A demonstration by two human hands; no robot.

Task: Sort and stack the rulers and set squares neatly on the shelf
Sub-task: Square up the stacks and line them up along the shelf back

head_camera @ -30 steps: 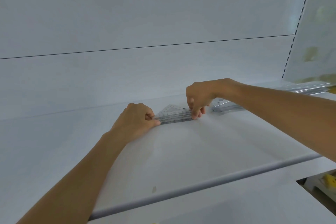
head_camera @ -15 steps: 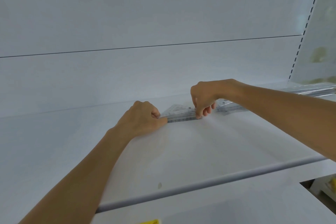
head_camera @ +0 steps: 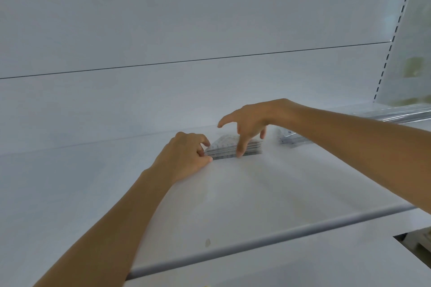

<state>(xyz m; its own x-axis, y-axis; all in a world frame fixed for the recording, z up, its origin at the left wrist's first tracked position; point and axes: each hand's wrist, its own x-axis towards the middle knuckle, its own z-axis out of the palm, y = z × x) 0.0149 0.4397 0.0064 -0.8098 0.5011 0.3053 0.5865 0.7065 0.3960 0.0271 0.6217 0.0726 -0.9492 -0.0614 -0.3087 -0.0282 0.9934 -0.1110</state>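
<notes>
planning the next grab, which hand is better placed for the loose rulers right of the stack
Likely right. The right hand is open, with the loose rulers just beside it; the left hand grips the stack at the far end.

Left hand (head_camera: 186,157) curled, pinching the left corner of the stack of set squares (head_camera: 225,149), which lies flat on the white shelf (head_camera: 268,189). Right hand (head_camera: 250,121) over the stack, fingers spread and mostly straight, one fingertip down against its front edge. Clear rulers (head_camera: 292,139) lie near the stack's right, partly behind the right forearm; grey rail (head_camera: 256,239) runs along the shelf front.
</notes>
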